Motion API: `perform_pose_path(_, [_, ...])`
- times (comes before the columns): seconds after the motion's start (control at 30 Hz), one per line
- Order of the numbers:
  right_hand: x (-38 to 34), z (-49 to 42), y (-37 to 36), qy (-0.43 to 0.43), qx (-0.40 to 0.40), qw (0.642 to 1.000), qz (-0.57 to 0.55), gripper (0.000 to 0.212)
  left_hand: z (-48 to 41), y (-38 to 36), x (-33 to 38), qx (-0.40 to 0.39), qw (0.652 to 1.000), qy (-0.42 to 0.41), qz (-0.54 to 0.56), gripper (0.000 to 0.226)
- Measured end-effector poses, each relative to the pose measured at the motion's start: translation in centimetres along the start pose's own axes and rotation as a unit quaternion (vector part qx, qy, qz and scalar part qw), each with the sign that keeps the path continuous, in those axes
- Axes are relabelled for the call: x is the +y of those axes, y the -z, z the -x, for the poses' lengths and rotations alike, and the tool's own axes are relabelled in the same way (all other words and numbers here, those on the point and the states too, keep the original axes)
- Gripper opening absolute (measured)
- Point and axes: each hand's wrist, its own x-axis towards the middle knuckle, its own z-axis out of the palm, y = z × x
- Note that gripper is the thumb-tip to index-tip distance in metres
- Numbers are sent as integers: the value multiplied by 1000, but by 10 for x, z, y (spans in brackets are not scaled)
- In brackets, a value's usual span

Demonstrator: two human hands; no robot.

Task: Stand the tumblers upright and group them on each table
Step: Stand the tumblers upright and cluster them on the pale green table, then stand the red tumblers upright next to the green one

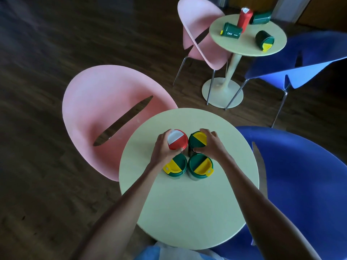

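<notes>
Round near bench: four tumblers upright, clustered. Left grip clamped on red tumbler, right grip on green tumbler. Slide both snug, bases flat. Far bench: toppled tumblers wait.

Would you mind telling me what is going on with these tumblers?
A person is grouping tumblers on the near table. The left hand grips the red tumbler and the right hand grips a green tumbler beside it. Two front tumblers stand upright next to them, making a tight square. On the far table, three lying tumblers surround the far red tumbler, not yet sorted.
</notes>
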Motion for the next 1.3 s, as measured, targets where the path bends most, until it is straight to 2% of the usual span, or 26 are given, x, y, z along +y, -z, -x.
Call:
perform_pose_path(0.33, [-5, 17, 6, -26, -8, 1000, 2, 93, 2, 9, 13, -22, 998, 13, -56, 78])
perform_pose_path(0.4, [-5, 32, 10, -31, 25, 999, 17, 87, 5, 11, 20, 3, 995, -27, -99, 67])
perform_pose_path(0.5, [1, 64, 21, -22, 87, 992, 83, 72, 15, 14, 35, 30, 977, -146, -154, 53])
perform_pose_path(0.57, [11, 91, 28, -30, 125, 983, 130, 64, 24, 17, 51, 33, 954, -230, -191, 47])
perform_pose_path(0.63, [21, 122, 33, -58, 141, 975, 160, 59, 35, 19, 67, -5, 927, -290, -238, 49])
perform_pose_path(0.7, [32, 156, 37, -94, 152, 969, 172, 56, 46, 14, 83, -77, 905, -311, -281, 58])
perform_pose_path(0.87, [67, 246, 45, -183, 210, 948, 151, 50, 86, -32, 125, -191, 858, -342, -333, 49])
perform_pose_path(1.1, [147, 383, 66, -329, 237, 907, 111, 57, 189, -120, 212, -259, 772, -482, -323, 44])
perform_pose_path(1.3, [225, 529, 79, -443, 283, 847, 75, 57, 302, -218, 292, -293, 688, -588, -307, 47])
